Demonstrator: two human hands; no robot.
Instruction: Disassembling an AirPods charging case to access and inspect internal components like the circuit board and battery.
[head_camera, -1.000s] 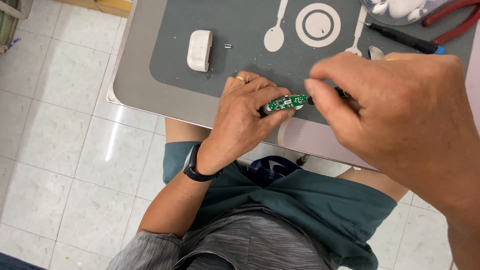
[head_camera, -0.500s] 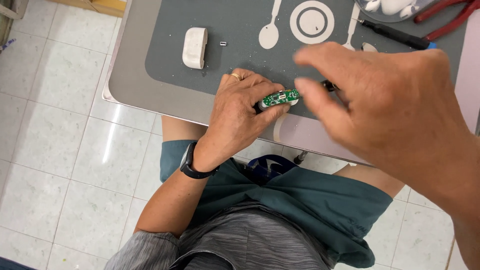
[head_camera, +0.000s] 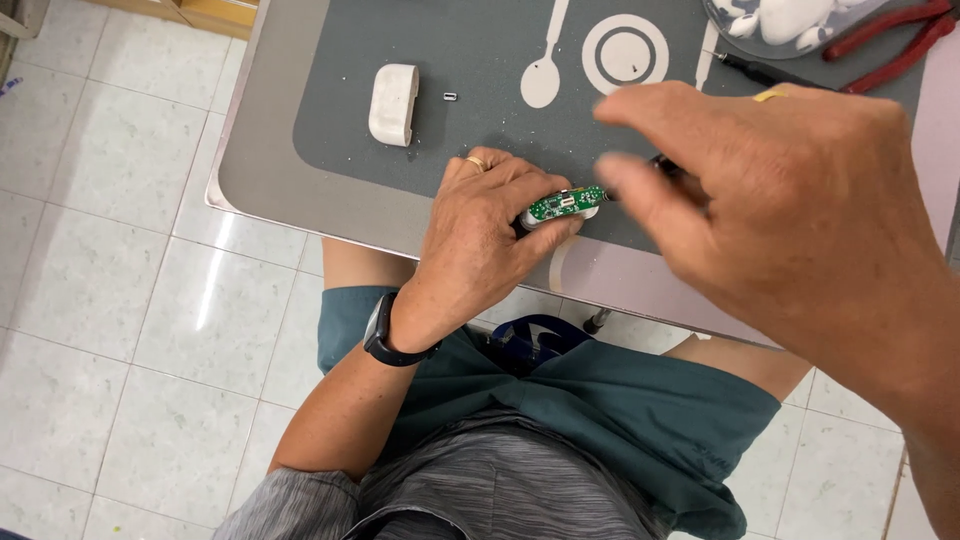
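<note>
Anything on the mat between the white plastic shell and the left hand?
Head view: only a small dark metal piece lies just right of the white plastic shell; otherwise bare grey mat toward the left hand.

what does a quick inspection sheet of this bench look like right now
surface: grey mat with white cutlery outlines on a table.
job's things: small green circuit board in a white shell, pinched in the left hand; the right hand holds a dark thin tool at its end.
clutter: white plastic casing, tiny metal part, red-handled pliers, clear container of white parts.
grippers: both hands closed on their items.
cables: nothing seen.
surroundings: tiled floor.
</note>
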